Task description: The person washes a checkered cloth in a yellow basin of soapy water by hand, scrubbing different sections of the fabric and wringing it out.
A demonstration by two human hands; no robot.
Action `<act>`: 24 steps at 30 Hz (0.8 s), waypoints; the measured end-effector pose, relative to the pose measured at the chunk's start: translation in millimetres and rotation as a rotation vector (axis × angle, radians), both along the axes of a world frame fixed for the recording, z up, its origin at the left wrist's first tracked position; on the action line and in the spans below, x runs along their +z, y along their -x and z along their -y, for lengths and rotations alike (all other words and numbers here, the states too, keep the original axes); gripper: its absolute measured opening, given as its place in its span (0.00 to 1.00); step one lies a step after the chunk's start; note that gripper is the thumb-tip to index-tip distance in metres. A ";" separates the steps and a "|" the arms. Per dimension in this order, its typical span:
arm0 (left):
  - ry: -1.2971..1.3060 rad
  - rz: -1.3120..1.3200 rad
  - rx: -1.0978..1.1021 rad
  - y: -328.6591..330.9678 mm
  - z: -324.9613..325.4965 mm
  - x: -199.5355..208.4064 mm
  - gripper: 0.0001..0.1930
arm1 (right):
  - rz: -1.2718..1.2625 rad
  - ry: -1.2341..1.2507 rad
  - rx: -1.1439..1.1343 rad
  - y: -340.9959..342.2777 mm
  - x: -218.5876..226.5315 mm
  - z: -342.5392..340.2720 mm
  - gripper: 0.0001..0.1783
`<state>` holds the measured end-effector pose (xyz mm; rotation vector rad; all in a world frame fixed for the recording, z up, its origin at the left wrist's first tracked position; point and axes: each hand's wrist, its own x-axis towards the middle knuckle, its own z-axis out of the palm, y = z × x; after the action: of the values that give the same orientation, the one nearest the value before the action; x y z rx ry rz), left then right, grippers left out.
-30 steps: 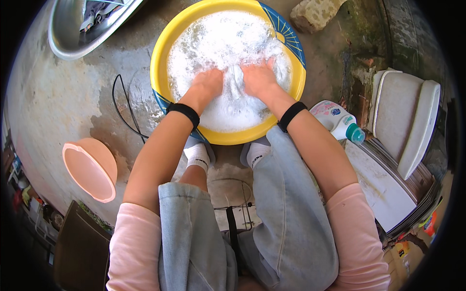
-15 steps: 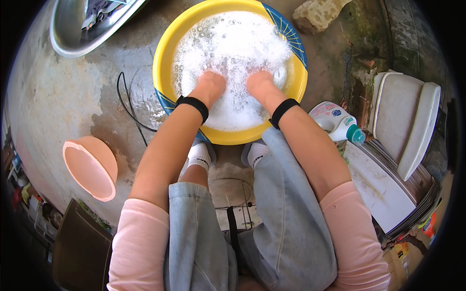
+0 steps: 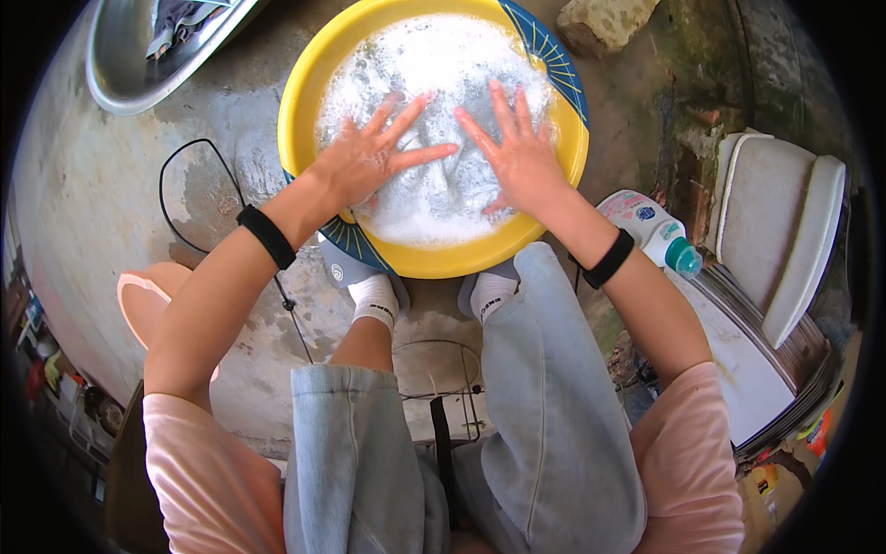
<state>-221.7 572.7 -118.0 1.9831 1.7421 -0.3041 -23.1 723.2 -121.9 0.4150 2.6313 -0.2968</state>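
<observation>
A yellow basin with blue patterned patches stands in front of my feet, full of water and thick white suds. Over its left half is my left hand, fingers spread and thumb pointing inward. My right hand spreads its fingers over the right half. Neither hand holds anything; both are at the suds, wet on the skin. Between them a pale, wet cloth shows partly through the foam, its outline mostly hidden.
A metal basin with dark clothing lies far left. A peach plastic basin is partly behind my left arm, near a black cord. On the right are a detergent bottle, a white plastic seat and a stone.
Both hands have come up out of the suds, moved apart and spread their fingers. My elbows have swung outward. The foam between the hands has thinned, showing pale cloth.
</observation>
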 end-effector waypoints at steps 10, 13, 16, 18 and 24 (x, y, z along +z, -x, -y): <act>-0.003 -0.105 -0.171 -14.3 -1.8 -54.8 0.39 | 0.279 0.075 -0.033 23.1 -24.1 22.8 0.45; 0.062 -0.073 -0.155 -13.7 -8.1 -65.0 0.26 | 0.257 0.153 -0.064 20.8 -36.7 21.4 0.33; 0.159 -0.055 -0.211 -12.2 -5.6 -70.0 0.20 | 0.365 0.224 -0.032 27.7 -44.9 20.8 0.21; 0.151 -0.092 -0.281 -14.2 -4.3 -69.3 0.18 | 0.480 0.188 0.029 27.2 -52.4 22.2 0.17; 0.434 -0.280 -0.344 -21.9 -1.3 -74.3 0.13 | 0.595 0.142 0.074 31.6 -63.4 27.2 0.14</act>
<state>-199.8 573.9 -192.4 1.9634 1.3243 -1.0267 -54.6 696.0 -185.2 0.2992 2.0253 -0.2818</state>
